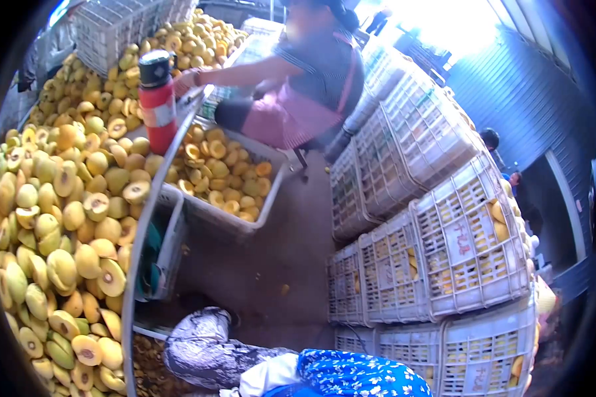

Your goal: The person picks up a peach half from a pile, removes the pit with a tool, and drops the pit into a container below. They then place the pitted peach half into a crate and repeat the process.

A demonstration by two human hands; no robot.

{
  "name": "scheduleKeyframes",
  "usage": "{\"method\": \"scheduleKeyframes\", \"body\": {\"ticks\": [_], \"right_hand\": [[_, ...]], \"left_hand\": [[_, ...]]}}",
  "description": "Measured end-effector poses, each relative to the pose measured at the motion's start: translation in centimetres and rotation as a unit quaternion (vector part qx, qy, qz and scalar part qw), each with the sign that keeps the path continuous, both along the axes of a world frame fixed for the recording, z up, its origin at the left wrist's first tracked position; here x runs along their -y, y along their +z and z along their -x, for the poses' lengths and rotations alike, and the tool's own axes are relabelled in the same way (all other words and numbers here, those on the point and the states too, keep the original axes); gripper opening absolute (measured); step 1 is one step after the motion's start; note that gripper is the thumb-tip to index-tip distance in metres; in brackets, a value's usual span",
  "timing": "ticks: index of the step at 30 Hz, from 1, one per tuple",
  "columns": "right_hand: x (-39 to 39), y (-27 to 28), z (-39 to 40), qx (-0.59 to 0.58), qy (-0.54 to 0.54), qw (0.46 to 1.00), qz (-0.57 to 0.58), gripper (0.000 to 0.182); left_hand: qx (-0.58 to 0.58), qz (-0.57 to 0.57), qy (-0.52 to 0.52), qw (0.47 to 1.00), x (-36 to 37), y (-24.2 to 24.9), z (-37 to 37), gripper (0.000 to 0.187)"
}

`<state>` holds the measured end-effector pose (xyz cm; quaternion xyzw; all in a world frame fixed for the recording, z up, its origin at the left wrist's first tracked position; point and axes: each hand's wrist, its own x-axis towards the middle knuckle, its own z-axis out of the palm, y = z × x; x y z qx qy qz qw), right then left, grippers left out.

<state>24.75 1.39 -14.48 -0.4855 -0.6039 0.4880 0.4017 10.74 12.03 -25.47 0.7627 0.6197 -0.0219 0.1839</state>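
Observation:
My left hand is out of view. At the bottom edge a blue flowered sleeve or apron (364, 374) meets a bunched white cloth piece (268, 376), perhaps a glove on my right hand; no fingers can be made out. It lies against my patterned trouser leg (208, 351). To the left, halved yellow fruit with brown pits (86, 264) is heaped behind a metal table rim (149, 218). A red flask with a black lid (157, 109) stands upright among the fruit.
Across the rim a co-worker in a pink apron (278, 119) sits with an arm extended toward the fruit. A crate of fruit halves (245, 228) and a grey bin (172, 264) stand beside the table. Stacked white crates (477, 245) line the right.

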Motion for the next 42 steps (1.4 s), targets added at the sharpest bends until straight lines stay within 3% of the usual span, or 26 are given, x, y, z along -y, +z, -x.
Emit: {"method": "scheduleKeyframes", "body": {"ticks": [2,4,7,9,14,18,22,23,26,27,30,31,33,36,39,40,41,42], "right_hand": [[-0.5,0.4,0.0,0.030,0.010,0.999,-0.036,0.039],[-0.8,0.9,0.1,0.063,0.008,0.995,-0.076,0.040],[-0.2,1.9,1.2,0.106,0.004,0.984,-0.143,0.042],[1.5,3.5,2.7,0.126,0.005,0.974,-0.187,0.043],[4.1,5.4,3.8,0.182,0.057,0.964,-0.185,0.039],[5.1,6.5,5.0,0.237,0.104,0.955,-0.146,0.033],[5.3,7.8,5.7,0.222,0.085,0.962,-0.138,0.031],[5.2,7.8,5.9,0.223,0.084,0.961,-0.137,0.031],[5.2,7.7,6.3,0.264,0.078,0.945,-0.176,0.028],[5.2,7.7,6.4,0.283,0.074,0.936,-0.196,0.027],[5.3,6.2,6.9,0.225,0.099,0.964,-0.101,0.047],[5.3,6.0,6.9,0.246,0.113,0.958,-0.092,0.047],[5.2,6.0,7.0,0.288,0.137,0.945,-0.075,0.048],[5.2,7.1,6.2,0.274,0.171,0.937,-0.134,0.050],[5.7,7.1,5.5,0.324,0.126,0.899,-0.267,0.036],[5.5,7.3,5.4,0.163,0.153,0.970,-0.094,0.034],[5.0,7.6,5.2,-0.009,0.170,0.982,0.084,0.033],[4.7,8.4,5.0,-0.181,0.176,0.933,0.257,0.035]], "left_hand": [[0.087,0.013,0.044,0.995,-0.1,0.6,0.1,0.048],[0.247,0.041,0.109,0.962,0.1,1.5,0.7,0.048],[0.504,0.093,0.235,0.826,2.5,4.3,2.8,0.049],[0.613,0.112,0.300,0.722,6.0,7.9,5.6,0.050],[0.793,0.143,0.313,0.503,10.5,13.3,6.9,0.053],[0.825,0.146,0.329,0.435,10.8,15.3,6.9,0.054],[0.814,0.090,0.301,0.489,12.0,16.9,6.0,0.055],[0.841,0.116,0.287,0.443,11.9,16.5,6.5,0.052],[0.832,0.077,0.264,0.482,12.2,16.4,6.3,0.041],[0.808,0.058,0.278,0.516,12.1,16.3,6.0,0.041],[0.829,0.068,0.325,0.449,12.8,16.8,5.6,0.040],[0.812,0.052,0.325,0.482,12.9,16.3,5.6,0.037],[0.809,0.037,0.365,0.459,12.9,16.1,5.3,0.037],[0.785,0.019,0.400,0.472,13.7,17.7,4.4,0.041],[0.759,0.012,0.411,0.504,13.4,18.8,4.1,0.043],[0.746,0.020,0.404,0.529,13.2,18.5,4.3,0.044],[0.732,0.028,0.396,0.553,12.9,18.4,4.3,0.045],[0.717,0.038,0.389,0.577,12.8,18.6,4.4,0.046]]}}
